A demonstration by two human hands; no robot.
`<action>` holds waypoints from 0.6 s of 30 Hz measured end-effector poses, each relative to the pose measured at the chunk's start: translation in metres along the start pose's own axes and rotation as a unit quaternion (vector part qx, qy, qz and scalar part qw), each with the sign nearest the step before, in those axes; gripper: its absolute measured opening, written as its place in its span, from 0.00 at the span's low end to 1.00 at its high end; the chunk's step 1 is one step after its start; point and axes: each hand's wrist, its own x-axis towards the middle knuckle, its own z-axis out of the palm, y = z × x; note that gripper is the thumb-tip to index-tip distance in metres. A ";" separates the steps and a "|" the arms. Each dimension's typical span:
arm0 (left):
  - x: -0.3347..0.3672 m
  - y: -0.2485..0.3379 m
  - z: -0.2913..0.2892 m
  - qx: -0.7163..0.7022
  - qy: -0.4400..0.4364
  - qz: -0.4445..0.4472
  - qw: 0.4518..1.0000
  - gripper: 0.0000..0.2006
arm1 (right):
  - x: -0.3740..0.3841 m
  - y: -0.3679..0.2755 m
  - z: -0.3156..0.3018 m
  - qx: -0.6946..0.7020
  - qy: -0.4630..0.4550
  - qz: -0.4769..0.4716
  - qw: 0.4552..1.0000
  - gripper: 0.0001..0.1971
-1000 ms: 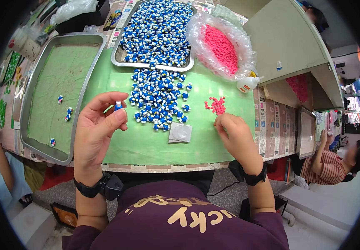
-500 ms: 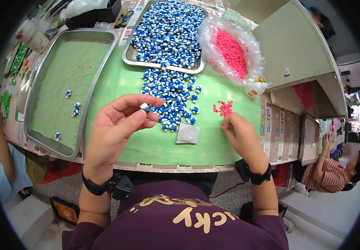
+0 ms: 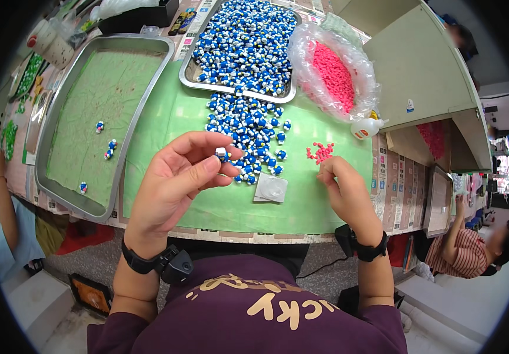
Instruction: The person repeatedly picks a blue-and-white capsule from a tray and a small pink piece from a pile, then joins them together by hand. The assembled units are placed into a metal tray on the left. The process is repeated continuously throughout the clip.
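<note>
Between the thumb and fingers of my left hand (image 3: 175,177) is a small blue and white figurine (image 3: 221,153), its white part turned up. The hand is raised beside a loose heap of similar figurines (image 3: 239,124) on the green mat (image 3: 219,215). My right hand (image 3: 347,192) has its thumb and forefinger pinched together at the near edge of a little pile of pink pieces (image 3: 323,152). Whatever lies between those fingertips is hidden. A stack of white square sheets (image 3: 271,188), with a round translucent patch on top, lies between my hands.
A metal tray (image 3: 207,86) full of figurines stands behind the heap. Right of it are a clear plastic bag (image 3: 301,56) of pink pieces (image 3: 332,71), a white squeeze bottle (image 3: 365,128) and a cabinet (image 3: 419,71). A cloth-lined tray (image 3: 130,40) at left holds several figurines. People sit at both sides.
My left hand has shifted slightly right in view, and the figurine in it is turned a little more upright. My right hand stays pinched by the pink pile. The whole view has shifted slightly.
</note>
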 end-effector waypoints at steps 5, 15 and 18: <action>0.002 -0.006 -0.003 0.039 0.023 0.018 0.999 0.12 | 0.011 -0.039 -0.006 0.128 -0.026 -0.029 0.991 0.10; 0.002 -0.024 0.022 0.139 -0.057 -0.012 0.989 0.11 | 0.024 -0.081 -0.005 0.131 0.005 -0.165 0.977 0.14; 0.001 -0.029 0.030 0.077 -0.084 -0.058 0.992 0.07 | 0.026 -0.085 -0.004 0.095 0.021 -0.210 0.973 0.15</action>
